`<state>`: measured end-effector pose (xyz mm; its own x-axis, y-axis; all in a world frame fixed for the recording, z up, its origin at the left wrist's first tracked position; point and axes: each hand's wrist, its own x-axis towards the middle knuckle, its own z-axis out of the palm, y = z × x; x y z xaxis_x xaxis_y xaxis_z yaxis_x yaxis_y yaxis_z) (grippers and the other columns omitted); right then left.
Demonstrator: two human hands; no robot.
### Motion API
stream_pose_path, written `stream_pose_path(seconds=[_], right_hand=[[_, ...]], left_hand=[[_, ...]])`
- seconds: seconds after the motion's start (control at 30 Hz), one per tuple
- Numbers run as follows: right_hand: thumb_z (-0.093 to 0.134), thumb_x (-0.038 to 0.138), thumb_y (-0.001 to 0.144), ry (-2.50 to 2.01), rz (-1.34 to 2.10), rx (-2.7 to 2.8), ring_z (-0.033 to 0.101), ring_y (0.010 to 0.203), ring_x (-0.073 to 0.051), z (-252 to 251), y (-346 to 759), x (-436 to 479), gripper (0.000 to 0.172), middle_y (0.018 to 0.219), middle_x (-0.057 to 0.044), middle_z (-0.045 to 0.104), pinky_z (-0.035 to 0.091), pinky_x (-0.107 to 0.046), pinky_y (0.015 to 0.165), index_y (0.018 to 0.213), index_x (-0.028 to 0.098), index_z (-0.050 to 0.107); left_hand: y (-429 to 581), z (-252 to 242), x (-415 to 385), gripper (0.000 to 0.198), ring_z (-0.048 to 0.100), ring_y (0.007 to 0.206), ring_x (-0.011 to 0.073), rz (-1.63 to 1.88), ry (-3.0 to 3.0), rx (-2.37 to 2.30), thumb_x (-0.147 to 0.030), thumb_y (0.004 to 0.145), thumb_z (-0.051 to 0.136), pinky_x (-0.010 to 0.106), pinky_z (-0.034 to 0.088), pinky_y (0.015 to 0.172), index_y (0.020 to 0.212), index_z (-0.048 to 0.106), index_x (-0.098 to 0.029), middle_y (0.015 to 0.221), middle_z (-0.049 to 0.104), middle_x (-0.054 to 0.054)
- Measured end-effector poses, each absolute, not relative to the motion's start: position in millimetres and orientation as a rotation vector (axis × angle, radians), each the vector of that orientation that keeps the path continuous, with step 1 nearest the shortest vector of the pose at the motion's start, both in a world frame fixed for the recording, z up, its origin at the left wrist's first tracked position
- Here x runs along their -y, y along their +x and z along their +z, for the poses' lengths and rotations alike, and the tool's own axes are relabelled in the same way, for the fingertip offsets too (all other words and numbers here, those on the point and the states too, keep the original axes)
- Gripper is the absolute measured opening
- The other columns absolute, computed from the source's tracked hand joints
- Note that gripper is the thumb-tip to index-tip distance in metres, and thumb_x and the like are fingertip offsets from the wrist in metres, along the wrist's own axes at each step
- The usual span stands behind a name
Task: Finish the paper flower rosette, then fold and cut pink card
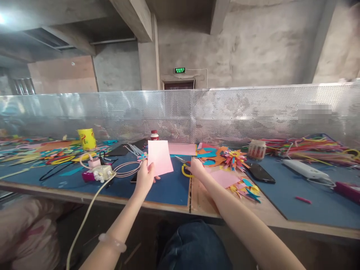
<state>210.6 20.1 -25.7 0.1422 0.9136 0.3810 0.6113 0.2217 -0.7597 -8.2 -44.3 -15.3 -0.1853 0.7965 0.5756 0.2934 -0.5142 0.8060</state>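
My left hand (146, 174) pinches a pale pink sheet of paper (160, 157) at its lower left edge, holding it tilted up above the blue mat. A pair of scissors (185, 171) with yellow handles is in my right hand (197, 167), beside the seam in the table; the blades point left toward the paper, and my fingers hide part of the handles. Behind the hands lies a larger pink sheet (182, 149). Right of my right hand are an orange and blue paper piece (212, 153), a many-coloured paper flower (234, 158) and loose cut petals (246, 187).
A power strip (102, 173) with a cord stands left. Paper scraps and a yellow can (87, 138) lie beyond it. At right are a black phone (261, 172), a white power bank (305, 169), a clear jar (257, 149) and pipe cleaners (315, 146). A perforated metal screen (225, 108) runs behind.
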Motion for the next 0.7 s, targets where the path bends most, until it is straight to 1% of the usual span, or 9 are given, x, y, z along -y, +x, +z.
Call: stream_pose_path(seconds=[0.13, 0.23, 0.3, 0.37, 0.43, 0.5, 0.6, 0.67, 0.7], right_hand=[[0.072, 0.012, 0.055, -1.391, 0.394, 1.58, 0.054, 0.099, -0.031, -28, 210, -17, 0.041, 0.064, -0.009, 0.057, 0.044, -0.033, 0.079, 0.046, 0.023, 0.034], [0.066, 0.027, 0.07, -1.305, 0.453, 1.545, 0.054, 0.102, -0.029, -19, 211, -14, 0.031, 0.072, -0.014, 0.061, 0.045, -0.032, 0.079, 0.049, 0.02, 0.044], [0.047, 0.04, 0.084, -1.243, 0.536, 1.517, 0.059, 0.091, -0.024, -10, 212, -11, 0.032, 0.076, -0.012, 0.063, 0.048, -0.029, 0.072, 0.063, 0.017, 0.055], [0.038, 0.044, 0.088, -1.085, 0.79, 1.438, 0.062, 0.075, -0.018, -3, 216, -9, 0.036, 0.077, -0.008, 0.064, 0.05, -0.026, 0.061, 0.081, 0.016, 0.059], [0.051, 0.04, 0.082, -0.891, 1.089, 1.323, 0.061, 0.064, -0.014, 0, 221, -6, 0.026, 0.075, -0.005, 0.064, 0.05, -0.023, 0.054, 0.087, 0.015, 0.059], [0.064, 0.026, 0.071, -0.78, 1.269, 1.226, 0.059, 0.056, -0.013, -1, 228, -5, 0.016, 0.068, -0.004, 0.063, 0.05, -0.023, 0.049, 0.08, 0.013, 0.059], [0.063, 0.015, 0.068, -0.765, 1.283, 1.149, 0.058, 0.05, -0.012, -7, 236, -6, 0.01, 0.062, -0.002, 0.061, 0.049, -0.022, 0.046, 0.075, 0.013, 0.056], [0.06, 0.014, 0.07, -0.722, 1.268, 1.089, 0.06, 0.053, -0.012, -9, 240, -8, 0.011, 0.066, -0.001, 0.062, 0.051, -0.023, 0.05, 0.08, 0.015, 0.055], [0.058, 0.012, 0.071, -0.699, 1.26, 1.067, 0.061, 0.057, -0.012, -9, 240, -8, 0.013, 0.069, 0.0, 0.063, 0.053, -0.023, 0.054, 0.082, 0.016, 0.055]], left_hand=[[-6, -13, 34, 0.021, 0.061, 0.043, 0.018, 1.61, 1.522, -1.12, -0.027, 0.074, 0.051, 0.023, 0.045, 0.032, 0.091, 0.049, -0.015, 0.06, 0.061, 0.002], [2, -8, 32, 0.022, 0.06, 0.043, 0.0162, 1.602, 1.377, -1.093, -0.025, 0.071, 0.052, 0.022, 0.044, 0.033, 0.09, 0.052, -0.014, 0.057, 0.061, 0.001], [10, -5, 33, 0.02, 0.057, 0.041, 0.0142, 1.583, 1.33, -1.092, -0.025, 0.069, 0.054, 0.018, 0.037, 0.03, 0.085, 0.055, -0.013, 0.053, 0.059, 0.0], [20, -4, 34, 0.018, 0.055, 0.041, 0.0129, 1.497, 1.355, -1.1, -0.024, 0.067, 0.057, 0.016, 0.031, 0.028, 0.081, 0.058, -0.013, 0.05, 0.057, 0.0], [32, -4, 36, 0.017, 0.053, 0.041, 0.0116, 1.383, 1.386, -1.105, -0.024, 0.065, 0.06, 0.015, 0.03, 0.028, 0.079, 0.061, -0.014, 0.054, 0.058, 0.0], [45, -5, 39, 0.018, 0.056, 0.047, 0.0112, 1.337, 1.317, -1.058, -0.022, 0.064, 0.063, 0.016, 0.036, 0.032, 0.08, 0.063, -0.014, 0.065, 0.062, 0.002], [66, -6, 45, 0.021, 0.064, 0.069, 0.0149, 1.433, 0.965, -0.824, -0.025, 0.071, 0.058, 0.022, 0.052, 0.054, 0.089, 0.062, -0.015, 0.086, 0.067, 0.007], [78, -7, 52, 0.024, 0.065, 0.085, 0.0178, 1.447, 0.763, -0.682, -0.031, 0.078, 0.05, 0.028, 0.054, 0.069, 0.096, 0.059, -0.016, 0.1, 0.066, 0.009], [84, -7, 55, 0.027, 0.065, 0.09, 0.0191, 1.427, 0.721, -0.664, -0.033, 0.08, 0.048, 0.029, 0.054, 0.072, 0.099, 0.057, -0.017, 0.105, 0.065, 0.01]])
